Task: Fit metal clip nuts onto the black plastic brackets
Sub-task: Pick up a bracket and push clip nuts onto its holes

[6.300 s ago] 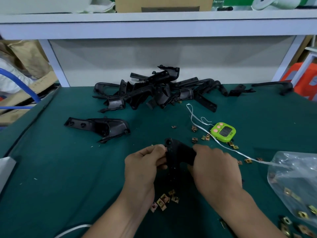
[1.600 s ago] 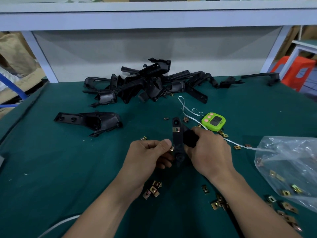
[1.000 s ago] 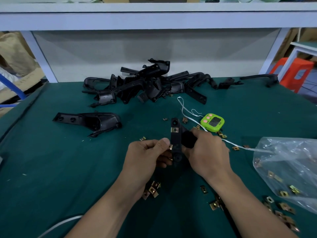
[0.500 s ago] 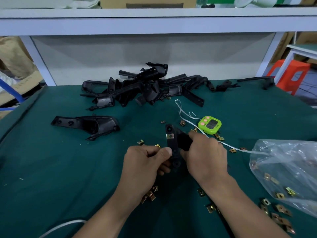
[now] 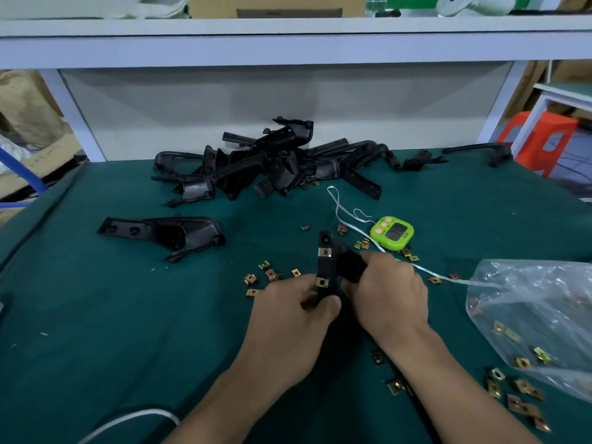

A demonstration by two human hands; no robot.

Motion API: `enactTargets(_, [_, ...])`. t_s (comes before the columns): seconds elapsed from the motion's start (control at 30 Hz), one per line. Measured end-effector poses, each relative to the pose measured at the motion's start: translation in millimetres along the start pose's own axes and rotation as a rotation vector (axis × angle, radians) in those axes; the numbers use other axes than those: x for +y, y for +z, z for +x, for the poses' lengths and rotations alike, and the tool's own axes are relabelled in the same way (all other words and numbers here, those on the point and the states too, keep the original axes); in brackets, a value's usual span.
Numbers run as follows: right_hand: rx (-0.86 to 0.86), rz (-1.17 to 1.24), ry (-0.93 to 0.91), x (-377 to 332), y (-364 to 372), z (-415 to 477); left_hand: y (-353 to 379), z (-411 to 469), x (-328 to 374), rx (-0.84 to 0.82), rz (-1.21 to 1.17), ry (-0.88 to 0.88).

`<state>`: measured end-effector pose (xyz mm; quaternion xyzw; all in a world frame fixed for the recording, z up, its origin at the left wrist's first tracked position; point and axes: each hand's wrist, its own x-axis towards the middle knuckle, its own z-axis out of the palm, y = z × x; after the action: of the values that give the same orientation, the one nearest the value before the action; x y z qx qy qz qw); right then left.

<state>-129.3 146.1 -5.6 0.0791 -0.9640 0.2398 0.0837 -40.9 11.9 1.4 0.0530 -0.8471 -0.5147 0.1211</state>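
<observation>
both hands on the bracket (image 5: pixel 327 267); left hand (image 5: pixel 293 310) pinching its lower end; right hand (image 5: pixel 389 294) gripping the side; two clip nuts (image 5: pixel 325 252) seated

- Single view, worn on the person's head, looking forward and down across the green table (image 5: pixel 96 315).
- It's in close: left hand (image 5: pixel 288 318) and right hand (image 5: pixel 389 296) fill the lower middle, both gripping the black bracket (image 5: pixel 326 265) just below centre.
- Wide lens, so the table's far edge shows too, with the bracket pile (image 5: pixel 272 165) on it and the white shelf (image 5: pixel 288 43) overhead.
</observation>
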Motion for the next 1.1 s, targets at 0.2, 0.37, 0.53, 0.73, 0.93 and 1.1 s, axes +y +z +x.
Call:
enactTargets(0.2, [0.022, -0.021, -0.041, -3.0, 4.5, -2.9, 9.5, -0.7, -3.6, 0.165, 0.023, -0.088])
enactTargets(0.37, [0.003, -0.001, -0.052, -6.7, 8.3, -4.3, 5.9, 1.4, -5.1, 0.274, 0.418, -0.127])
enactTargets(0.53, [-0.006, -0.011, -0.058, -7.1, 8.9, -4.6, 7.2, 1.6, -4.1, 0.248, 0.519, -0.092])
enactTargets(0.73, [0.007, -0.017, -0.080, -7.7, 8.6, -4.8, 6.5, 0.7, -6.2, 0.224, 0.555, -0.022])
enactTargets(0.93, [0.016, 0.017, -0.096, -7.3, 6.4, -6.6, 11.6, -0.6, -8.2, 0.280, 0.464, -0.034])
enactTargets(1.1, [0.009, 0.049, -0.120, -10.4, 3.3, -7.8, 8.1, 2.5, -8.2, 0.260, 0.546, -0.047])
